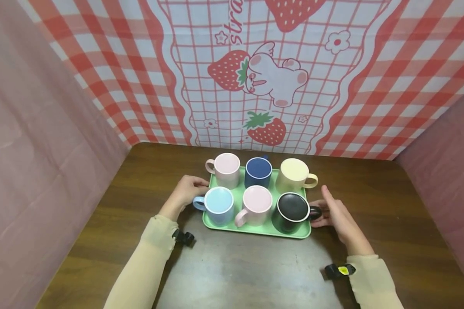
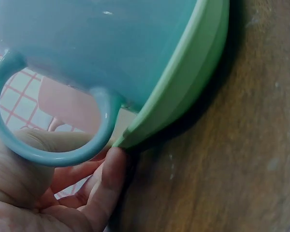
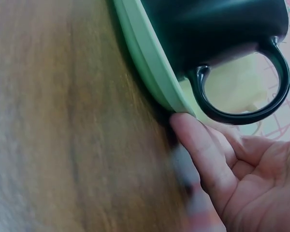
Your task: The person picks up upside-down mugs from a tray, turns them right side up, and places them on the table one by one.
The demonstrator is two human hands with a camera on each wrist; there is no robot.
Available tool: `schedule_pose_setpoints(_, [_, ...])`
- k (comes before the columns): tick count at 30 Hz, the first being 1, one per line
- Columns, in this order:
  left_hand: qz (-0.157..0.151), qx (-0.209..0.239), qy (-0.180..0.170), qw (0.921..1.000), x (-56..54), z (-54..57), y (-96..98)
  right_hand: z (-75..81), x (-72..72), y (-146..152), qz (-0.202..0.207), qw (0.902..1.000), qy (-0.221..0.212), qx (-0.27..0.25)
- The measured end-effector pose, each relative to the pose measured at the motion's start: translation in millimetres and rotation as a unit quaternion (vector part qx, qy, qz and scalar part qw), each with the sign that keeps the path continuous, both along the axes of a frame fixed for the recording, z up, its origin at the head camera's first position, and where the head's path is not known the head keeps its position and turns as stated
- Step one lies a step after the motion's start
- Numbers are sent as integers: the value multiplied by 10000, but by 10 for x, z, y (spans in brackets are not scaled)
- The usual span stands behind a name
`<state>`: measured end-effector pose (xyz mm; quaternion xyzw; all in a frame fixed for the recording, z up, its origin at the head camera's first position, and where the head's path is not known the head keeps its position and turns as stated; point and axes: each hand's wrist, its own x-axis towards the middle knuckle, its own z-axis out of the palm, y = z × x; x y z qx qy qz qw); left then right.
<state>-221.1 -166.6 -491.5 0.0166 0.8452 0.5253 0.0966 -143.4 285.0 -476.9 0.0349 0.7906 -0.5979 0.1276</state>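
Observation:
A light green tray point(image 1: 237, 198) lies on the table with mugs standing on it in two rows. The front row has a light blue mug point(image 1: 219, 207), a pink mug point(image 1: 256, 207) and a black mug point(image 1: 291, 214). Behind them stand another pink mug point(image 1: 227, 171), a navy mug point(image 1: 258, 171) and a yellow mug point(image 1: 292, 176). My left hand point(image 1: 187, 189) pinches the tray's left rim beside the light blue mug's handle point(image 2: 53, 157). At the right rim, below the black mug's handle point(image 3: 241, 118), my right hand point(image 1: 334, 214) touches the tray with extended fingers, its thumb raised apart.
The brown wooden table point(image 1: 232, 274) runs up to a red-and-white checked cloth point(image 1: 135, 86) with strawberry prints at the back. Pink curtains hang on the left point(image 1: 42, 128) and right point(image 1: 444, 171). Dark wrist devices point(image 1: 183, 237) sit at both cuffs.

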Motion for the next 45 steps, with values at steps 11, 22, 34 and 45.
schedule_pose_setpoints(11, [89,-99,-49,9999,16,22,-11,-9,-45,11,25,9991,-185,-376])
schedule_pose_setpoints(22, [131,67,-71,9999,22,22,6,-94,-109,16,34,9996,-259,-93])
schedule_pose_setpoints(34, [200,75,-152,9997,30,25,90,-125,-96,90,-17,9987,-318,-408])
schedule_pose_setpoints(45, [194,71,-151,9997,42,5,114,-145,-90,125,-99,9971,-494,-570])
